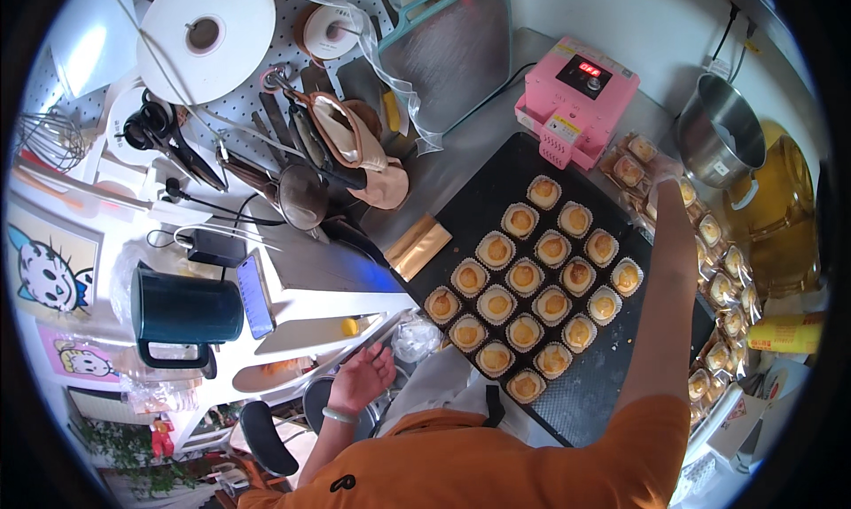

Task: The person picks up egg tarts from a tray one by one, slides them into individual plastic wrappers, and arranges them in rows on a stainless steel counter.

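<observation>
My right hand (667, 174) is stretched out to the far right, at the pile of wrapped tarts (709, 230) beside the black tray (603, 389). It touches or hovers over the clear packets; its fingers are too small and blurred to make out a grip. On the tray, several unwrapped golden tarts (525, 277) in white paper cups stand in slanting rows. My left hand (363, 376) hangs left of the tray, below the counter edge, palm up with fingers loosely apart and nothing in it. A pale bangle (339, 415) circles that wrist.
Behind the tray stands a pink sealing machine (578, 97) with a lit display. A metal pot (722, 130) hangs at the right. Gold strips (418, 248) lie by the tray's left corner. Further left are a dark green jug (186, 316), a phone (255, 296) and hanging scissors (168, 137).
</observation>
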Demonstrator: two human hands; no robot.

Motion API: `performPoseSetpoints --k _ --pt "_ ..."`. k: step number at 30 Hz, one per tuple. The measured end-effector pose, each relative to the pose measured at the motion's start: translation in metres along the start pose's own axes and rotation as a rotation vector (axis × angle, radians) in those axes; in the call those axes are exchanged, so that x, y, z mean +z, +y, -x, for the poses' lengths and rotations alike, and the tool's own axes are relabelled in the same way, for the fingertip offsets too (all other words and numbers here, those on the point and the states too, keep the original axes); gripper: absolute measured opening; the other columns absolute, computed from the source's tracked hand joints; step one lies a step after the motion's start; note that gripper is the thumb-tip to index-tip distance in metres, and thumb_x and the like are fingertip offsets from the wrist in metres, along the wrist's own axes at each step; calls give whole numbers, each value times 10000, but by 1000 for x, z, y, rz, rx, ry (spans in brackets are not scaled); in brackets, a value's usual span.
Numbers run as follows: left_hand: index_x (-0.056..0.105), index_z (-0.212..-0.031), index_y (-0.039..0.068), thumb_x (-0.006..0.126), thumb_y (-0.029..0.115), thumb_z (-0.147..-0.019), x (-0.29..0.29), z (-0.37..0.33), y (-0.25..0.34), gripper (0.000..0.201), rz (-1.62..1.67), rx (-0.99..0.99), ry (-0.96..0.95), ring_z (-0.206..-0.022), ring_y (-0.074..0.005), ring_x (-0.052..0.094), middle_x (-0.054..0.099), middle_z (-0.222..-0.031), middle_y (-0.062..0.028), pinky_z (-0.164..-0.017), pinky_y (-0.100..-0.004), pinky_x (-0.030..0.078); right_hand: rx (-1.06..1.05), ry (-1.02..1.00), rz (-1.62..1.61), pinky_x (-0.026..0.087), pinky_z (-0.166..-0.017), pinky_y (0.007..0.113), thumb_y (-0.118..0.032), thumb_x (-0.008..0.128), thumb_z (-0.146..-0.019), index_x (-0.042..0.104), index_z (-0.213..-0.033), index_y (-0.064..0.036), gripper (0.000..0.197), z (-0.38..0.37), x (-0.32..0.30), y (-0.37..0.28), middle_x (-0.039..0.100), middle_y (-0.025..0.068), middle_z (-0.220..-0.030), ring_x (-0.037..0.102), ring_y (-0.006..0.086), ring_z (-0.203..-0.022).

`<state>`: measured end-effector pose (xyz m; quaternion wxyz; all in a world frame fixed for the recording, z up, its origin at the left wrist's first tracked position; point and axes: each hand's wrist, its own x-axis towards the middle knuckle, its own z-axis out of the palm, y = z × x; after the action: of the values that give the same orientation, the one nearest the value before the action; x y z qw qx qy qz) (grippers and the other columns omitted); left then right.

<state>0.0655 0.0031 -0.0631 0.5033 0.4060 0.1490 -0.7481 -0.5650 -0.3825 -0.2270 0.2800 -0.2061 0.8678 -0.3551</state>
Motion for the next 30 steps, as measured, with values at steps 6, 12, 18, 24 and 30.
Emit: performPoseSetpoints --k 6,12,18,24,30 --pt "497 -1163 22 505 180 -917 42 -44 12 293 -484 132 -202 -947 -213 563 576 -1060 -97 -915 -348 434 -432 157 104 422 -908 370 -198 577 -803 541 -1158 45 432 82 -58 -11 559 206 -1181 544 280 -1088" --pt "599 -992 -9 598 120 -845 64 -156 36 195 -1544 1056 -71 -775 -158 591 633 -828 -88 -690 -290 481 -599 -292 -371 389 -920 310 -173 547 -892 511 -1184 36 361 300 -97 15 557 89 -1122 511 165 -1040" --pt "609 -892 6 582 56 -752 54 -230 42 151 -1831 1403 -57 -804 -372 553 567 -841 -174 -722 -433 459 -742 -1503 -701 484 -760 433 -323 592 -854 595 -1043 32 402 470 -155 36 629 237 -856 629 296 -696" --pt "597 -867 0 588 101 -758 69 -257 52 149 -1884 1368 -18 -811 -380 559 557 -875 -187 -737 -435 463 -344 -971 -167 427 -756 288 -144 588 -792 651 -827 12 172 527 -118 56 628 101 -807 570 182 -802" --pt "594 -922 -10 566 96 -754 79 -258 60 200 -2164 1140 -41 -849 -367 594 613 -875 -206 -751 -443 485 -13 -1036 -200 409 -779 228 -119 562 -809 642 -910 12 183 589 -106 51 624 40 -845 558 107 -833"
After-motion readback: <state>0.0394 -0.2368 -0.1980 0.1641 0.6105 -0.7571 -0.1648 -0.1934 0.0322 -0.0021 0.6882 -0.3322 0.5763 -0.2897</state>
